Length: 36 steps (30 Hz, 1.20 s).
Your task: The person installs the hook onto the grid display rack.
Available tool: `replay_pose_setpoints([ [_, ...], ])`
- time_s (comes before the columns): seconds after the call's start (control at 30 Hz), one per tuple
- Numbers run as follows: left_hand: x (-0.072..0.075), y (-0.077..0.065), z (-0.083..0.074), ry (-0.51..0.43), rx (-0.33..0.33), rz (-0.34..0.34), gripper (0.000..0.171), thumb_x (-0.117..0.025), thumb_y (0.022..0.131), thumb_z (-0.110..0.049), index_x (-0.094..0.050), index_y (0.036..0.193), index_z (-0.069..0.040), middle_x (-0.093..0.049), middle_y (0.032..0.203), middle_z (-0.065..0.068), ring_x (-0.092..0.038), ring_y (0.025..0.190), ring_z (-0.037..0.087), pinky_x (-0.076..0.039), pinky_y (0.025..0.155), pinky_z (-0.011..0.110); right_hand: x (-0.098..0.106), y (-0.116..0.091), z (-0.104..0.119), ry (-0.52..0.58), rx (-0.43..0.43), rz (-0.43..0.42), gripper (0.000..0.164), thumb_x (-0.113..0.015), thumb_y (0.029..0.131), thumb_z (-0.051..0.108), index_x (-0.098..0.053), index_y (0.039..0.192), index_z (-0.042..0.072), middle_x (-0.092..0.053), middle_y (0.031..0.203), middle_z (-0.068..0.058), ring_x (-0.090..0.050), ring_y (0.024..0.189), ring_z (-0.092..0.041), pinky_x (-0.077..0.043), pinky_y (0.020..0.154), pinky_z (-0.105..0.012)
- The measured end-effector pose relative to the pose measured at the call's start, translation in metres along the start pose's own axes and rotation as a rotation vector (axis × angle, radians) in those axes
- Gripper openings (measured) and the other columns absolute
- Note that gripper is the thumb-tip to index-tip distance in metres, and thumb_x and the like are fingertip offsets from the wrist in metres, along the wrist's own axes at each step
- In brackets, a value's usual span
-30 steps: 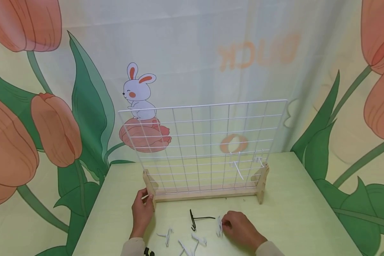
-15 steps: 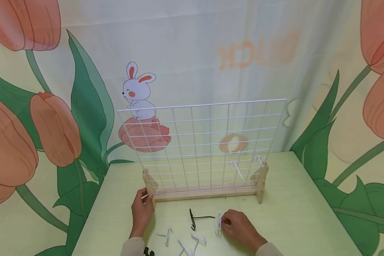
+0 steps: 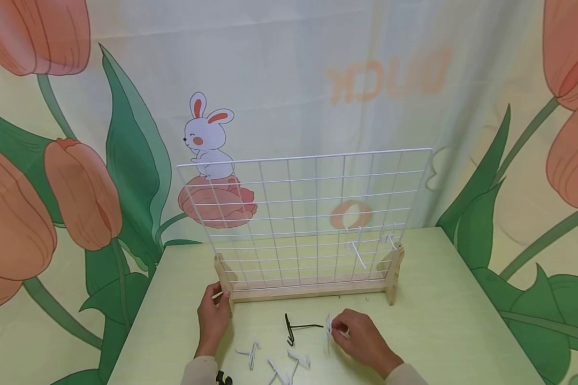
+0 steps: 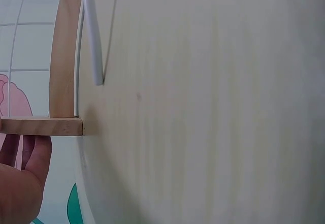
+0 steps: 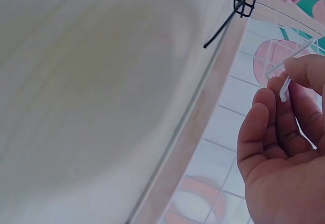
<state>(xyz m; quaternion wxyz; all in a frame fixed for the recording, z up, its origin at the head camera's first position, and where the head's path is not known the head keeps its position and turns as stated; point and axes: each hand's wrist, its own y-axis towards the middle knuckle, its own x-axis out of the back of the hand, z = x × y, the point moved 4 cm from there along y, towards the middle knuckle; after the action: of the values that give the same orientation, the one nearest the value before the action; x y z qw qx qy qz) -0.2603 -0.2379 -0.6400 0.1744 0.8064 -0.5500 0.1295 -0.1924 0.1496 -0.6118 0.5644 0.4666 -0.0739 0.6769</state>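
In the head view my left hand (image 3: 214, 315) holds the left wooden upright (image 3: 225, 283) of a stand, thumb in front and fingers behind. The left wrist view shows fingers (image 4: 39, 155) against the upright's edge. The stand carries a white wire grid panel (image 3: 296, 219). My right hand (image 3: 363, 339) pinches a white wire hook (image 3: 328, 326) between thumb and fingertips, in front of the stand; in the right wrist view this hook (image 5: 285, 88) pokes out past the fingers. Just left of it lies a black wire hook (image 3: 291, 329).
Several white hooks (image 3: 253, 354) lie on the pale table (image 3: 443, 331) near its front. Two white hooks (image 3: 357, 254) hang low on the grid's right side. A small black object (image 3: 224, 378) shows by the left sleeve. A printed curtain (image 3: 289, 80) stands behind.
My right hand has risen slightly with the white hook and turned it a little. My left hand stays on the wooden upright.
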Motion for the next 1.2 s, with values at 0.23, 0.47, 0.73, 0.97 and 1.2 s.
replay_pose_setpoints([
  [0.23,0.000,-0.001,-0.001,-0.003,-0.006,-0.001,0.032,-0.060,0.108,-0.013,-0.059,0.140,-0.008,-0.065,0.139,0.018,-0.069,0.122,0.036,-0.059,0.093,0.044,0.006,0.004,0.007,-0.027,0.006,-0.006,0.020,-0.085,0.084,0.005,-0.074,0.086,0.022,-0.061,0.081,0.017,-0.056,0.075,0.004,-0.051,0.065,-0.018],
  [0.47,0.000,-0.001,0.000,-0.003,-0.016,0.005,0.032,-0.060,0.108,-0.013,-0.059,0.140,-0.009,-0.065,0.139,0.017,-0.069,0.123,0.036,-0.059,0.093,0.045,0.009,0.010,0.018,-0.036,0.043,-0.023,0.020,-0.086,0.085,0.007,-0.073,0.087,0.022,-0.061,0.082,0.017,-0.054,0.074,0.005,-0.049,0.065,-0.017],
  [0.73,-0.001,0.000,0.002,-0.004,-0.014,-0.002,0.032,-0.060,0.108,-0.013,-0.059,0.140,-0.009,-0.066,0.139,0.017,-0.070,0.122,0.035,-0.059,0.091,0.041,0.014,0.015,0.028,-0.083,0.102,-0.067,0.020,-0.087,0.083,0.009,-0.073,0.087,0.022,-0.063,0.083,0.016,-0.060,0.074,0.000,-0.050,0.066,-0.015],
  [0.97,0.000,0.001,0.003,-0.003,-0.032,-0.013,0.031,-0.061,0.107,-0.013,-0.060,0.138,-0.009,-0.067,0.137,0.017,-0.070,0.121,0.036,-0.059,0.092,0.046,0.020,0.018,0.033,-0.117,0.153,-0.128,0.023,-0.086,0.082,0.007,-0.070,0.089,0.022,-0.062,0.084,0.014,-0.060,0.076,0.001,-0.050,0.068,-0.013],
  [1.2,0.001,0.000,0.002,-0.001,-0.037,-0.010,0.031,-0.062,0.107,-0.014,-0.061,0.137,-0.009,-0.067,0.136,0.017,-0.071,0.120,0.035,-0.059,0.093,0.048,0.030,0.026,0.041,-0.090,0.128,-0.199,0.019,-0.086,0.084,0.008,-0.071,0.090,0.019,-0.066,0.084,0.011,-0.063,0.075,0.000,-0.051,0.065,-0.015],
])
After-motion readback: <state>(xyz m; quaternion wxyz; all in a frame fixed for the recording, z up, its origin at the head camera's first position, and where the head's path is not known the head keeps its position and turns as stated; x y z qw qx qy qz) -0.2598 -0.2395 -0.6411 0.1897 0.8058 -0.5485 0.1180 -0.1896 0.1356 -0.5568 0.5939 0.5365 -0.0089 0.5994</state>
